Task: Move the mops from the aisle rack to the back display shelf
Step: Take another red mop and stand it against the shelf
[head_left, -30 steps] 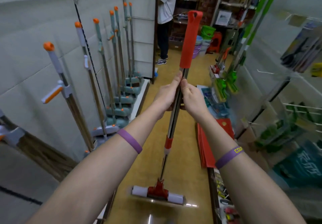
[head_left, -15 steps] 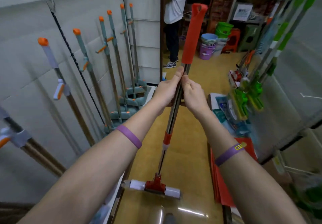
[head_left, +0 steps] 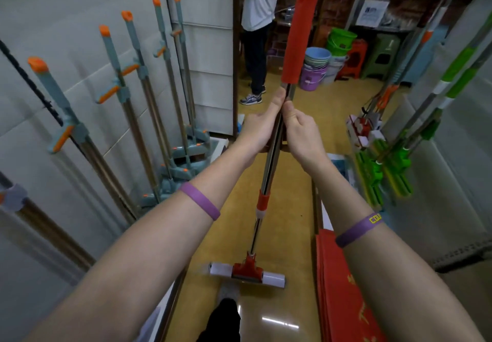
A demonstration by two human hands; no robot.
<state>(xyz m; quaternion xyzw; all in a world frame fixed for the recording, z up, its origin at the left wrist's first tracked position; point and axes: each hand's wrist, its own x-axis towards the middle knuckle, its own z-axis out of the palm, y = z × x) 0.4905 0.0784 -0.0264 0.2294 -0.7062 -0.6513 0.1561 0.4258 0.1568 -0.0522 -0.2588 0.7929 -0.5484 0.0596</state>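
I hold a red-handled mop (head_left: 298, 35) upright in front of me, its metal shaft running down to a red and white sponge head (head_left: 247, 273) just above the yellow floor. My left hand (head_left: 259, 126) and my right hand (head_left: 302, 134) grip the shaft side by side, just below the red grip. Several grey mops with orange caps (head_left: 138, 75) lean in a row against the white wall on the left. Green mops (head_left: 383, 166) and a red one (head_left: 363, 126) hang at the right rack.
A person in a white shirt (head_left: 259, 3) stands ahead at the end of the aisle. Stacked buckets (head_left: 315, 67) and plastic stools (head_left: 356, 56) sit beyond. Red packs (head_left: 343, 283) lie on the low shelf at the right. My dark shoe (head_left: 223, 320) shows at the bottom.
I have walked forward down the aisle with the mop; the person, buckets and stools are closer, and the grey mops have slid back on the left. My grip is unchanged.
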